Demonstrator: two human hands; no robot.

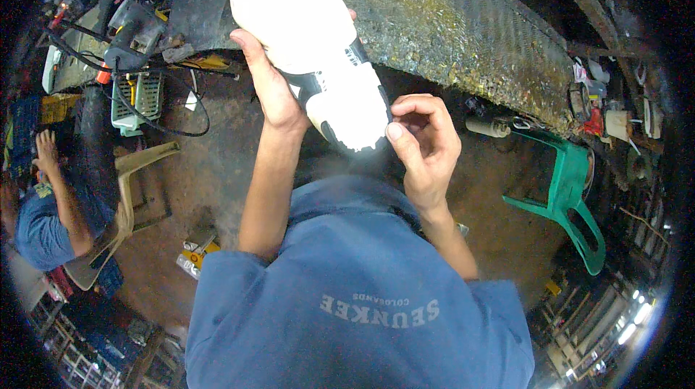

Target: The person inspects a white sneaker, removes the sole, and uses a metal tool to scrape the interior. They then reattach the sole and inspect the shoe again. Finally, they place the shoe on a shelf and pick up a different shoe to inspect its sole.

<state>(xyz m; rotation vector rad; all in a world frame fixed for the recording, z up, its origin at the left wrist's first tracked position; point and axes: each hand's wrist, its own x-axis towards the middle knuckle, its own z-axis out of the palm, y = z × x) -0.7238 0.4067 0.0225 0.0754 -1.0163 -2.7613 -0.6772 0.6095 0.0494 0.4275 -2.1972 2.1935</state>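
A shoe (293, 19) is tilted with its white sole toward me, broad toe end up and heel down, with dark patches along the middle and heel. My left hand (271, 88) holds it from the left side, thumb along the edge, with other fingertips showing behind it at the right. My right hand (423, 143) has curled fingers, with thumb and index finger pinching the shoe's right edge near the heel.
A rough, stained bench (456, 27) spans the top. Power tools and cables (137, 41) lie upper left, above a pale basket (136, 103). A green chair (557, 172) is at right, a beige chair (130, 172) at left, beside another person (61, 222).
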